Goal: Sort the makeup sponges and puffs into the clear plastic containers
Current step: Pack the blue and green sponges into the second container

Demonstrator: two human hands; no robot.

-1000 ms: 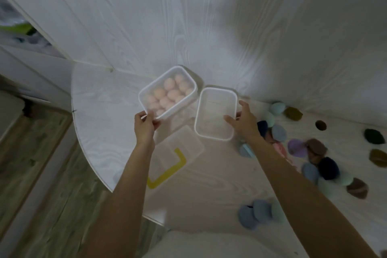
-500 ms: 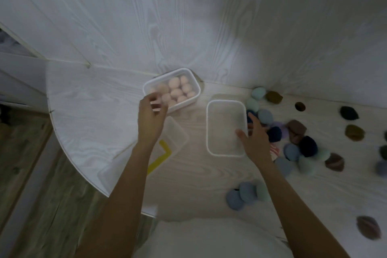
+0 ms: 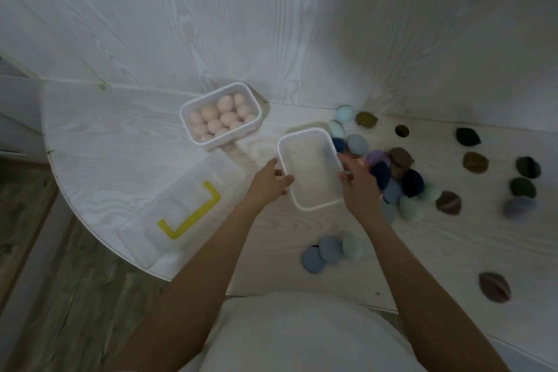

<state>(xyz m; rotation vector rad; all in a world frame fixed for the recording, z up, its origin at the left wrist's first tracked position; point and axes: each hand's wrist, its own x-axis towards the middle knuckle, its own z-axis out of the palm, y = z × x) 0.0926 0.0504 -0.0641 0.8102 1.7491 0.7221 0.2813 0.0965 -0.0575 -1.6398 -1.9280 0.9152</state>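
- The empty box sits at the centre of the frame on the white table; its clear walls blend into the pale wood, so only the white rim reads sharply.
- The left hand lies against the box's left wall with thumb and fingers loosely bent; whether it truly grips the rim is hard to tell.
- The right hand rests on the right rim, fingers curled over the edge, and covers part of the pile of sponges just right of the box.
- That pile is dim: blue, purple, brown and green pieces overlap, and their outlines merge.
- The full box, up and left of the empty one, holds peach sponges packed close together.
- A clear lid with a yellow L-shaped strip lies at lower left, its near corner reaching the table edge.
- Three bluish puffs lie together below the box, near the right forearm.
- Dark puffs are scattered along the right side, blurred toward the frame edge.
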